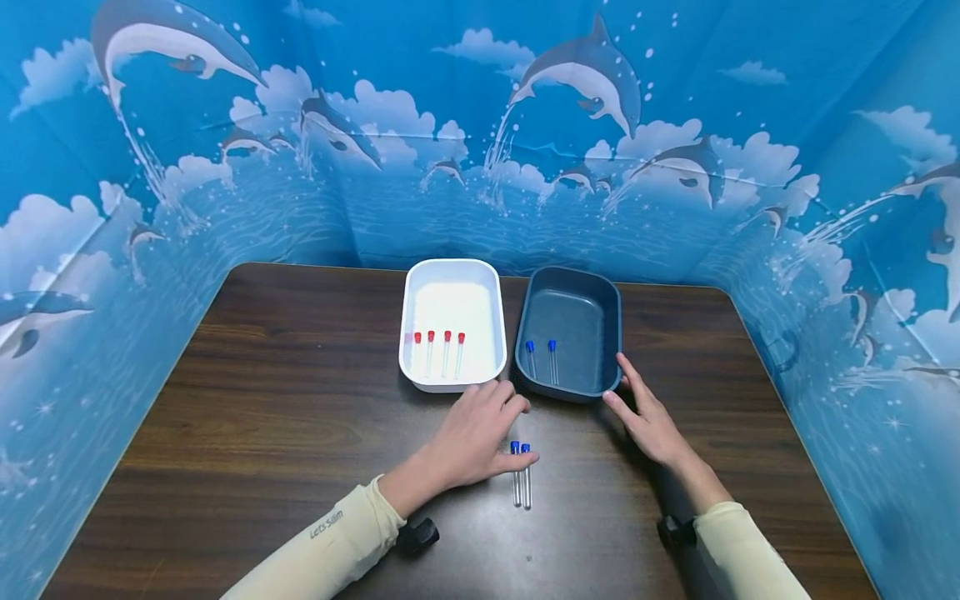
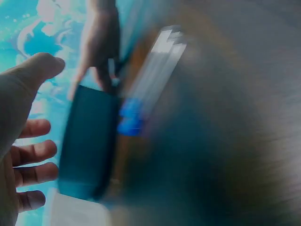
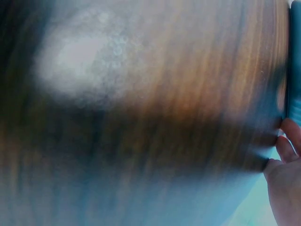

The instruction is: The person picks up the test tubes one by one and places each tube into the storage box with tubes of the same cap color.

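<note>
Your left hand point(image 1: 472, 437) lies flat on the table point(image 1: 247, 433) with its fingers straight and loose; it holds nothing; its fingertips sit just in front of the white tray point(image 1: 452, 275), and its thumb side is just beside the two blue-capped tubes point(image 1: 521, 473). Those two tubes lie side by side on the table, touching or nearly so, just in front of the dark blue tray point(image 1: 573, 283), with their blue caps toward that tray.

Your right hand point(image 1: 648, 417) is open too; its fingers are straight and they touch the front right corner of the dark blue tray; it grips nothing.

Inside the dark blue tray lie two more blue-capped tubes point(image 1: 542, 360); in the white tray, just left of the dark blue tray, lie four red-capped tubes point(image 1: 438, 352) in a row.

The tubes on the table look thin, clear and very light; I think they are stiff, smooth and a bit slippery; being round, they may roll if you nudge them; if they are glass they could crack, so be gentle. The best place to pinch one is probably the middle of its body or just below the cap, with thumb and one finger on opposite sides; take one at a time, because the two lie so close together.

The wrist views are blurry; the left one shows your open palm point(image 2: 19, 141) and the blue caps point(image 2: 130, 117) beside the dark blue tray.
</note>
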`<action>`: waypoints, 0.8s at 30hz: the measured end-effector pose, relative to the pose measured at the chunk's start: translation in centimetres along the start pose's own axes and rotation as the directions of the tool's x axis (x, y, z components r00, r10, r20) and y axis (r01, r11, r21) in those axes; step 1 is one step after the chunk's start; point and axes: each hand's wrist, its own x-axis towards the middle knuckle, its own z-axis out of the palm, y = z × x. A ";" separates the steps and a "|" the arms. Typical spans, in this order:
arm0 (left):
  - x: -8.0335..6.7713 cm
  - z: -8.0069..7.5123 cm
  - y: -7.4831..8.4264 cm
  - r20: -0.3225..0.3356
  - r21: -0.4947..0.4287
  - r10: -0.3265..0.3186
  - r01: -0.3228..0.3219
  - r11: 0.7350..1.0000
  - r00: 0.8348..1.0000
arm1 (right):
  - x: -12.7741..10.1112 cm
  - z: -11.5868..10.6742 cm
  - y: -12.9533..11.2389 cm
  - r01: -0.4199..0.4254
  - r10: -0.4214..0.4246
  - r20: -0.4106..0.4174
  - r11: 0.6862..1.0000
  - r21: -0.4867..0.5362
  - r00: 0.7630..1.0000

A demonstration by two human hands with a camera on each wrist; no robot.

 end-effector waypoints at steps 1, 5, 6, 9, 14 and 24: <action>-0.4 0.4 0.1 0.015 -0.008 -0.016 0.016 1.000 1.000 | 0.0 0.0 0.0 0.000 0.000 0.002 1.000 0.000 1.000; -1.8 1.8 0.2 0.076 -0.014 -0.066 0.067 0.998 0.995 | 0.1 0.0 -0.1 0.006 -0.006 0.003 1.000 -0.002 1.000; -2.0 2.0 0.2 0.087 -0.014 -0.071 0.072 0.997 0.994 | 0.0 0.0 -0.1 0.008 -0.008 0.003 1.000 -0.001 1.000; -2.7 2.5 0.3 0.111 -0.005 -0.068 0.069 0.998 0.992 | 0.0 0.0 -0.1 0.015 -0.015 -0.001 1.000 0.003 1.000; -3.4 3.4 0.4 0.141 0.026 -0.055 0.052 0.998 0.988 | -0.1 0.1 0.0 0.011 -0.011 -0.003 1.000 0.005 1.000; -3.5 4.5 0.5 0.166 0.098 -0.057 0.041 0.994 0.985 | 0.2 0.0 0.2 -0.007 0.007 0.011 1.000 0.009 1.000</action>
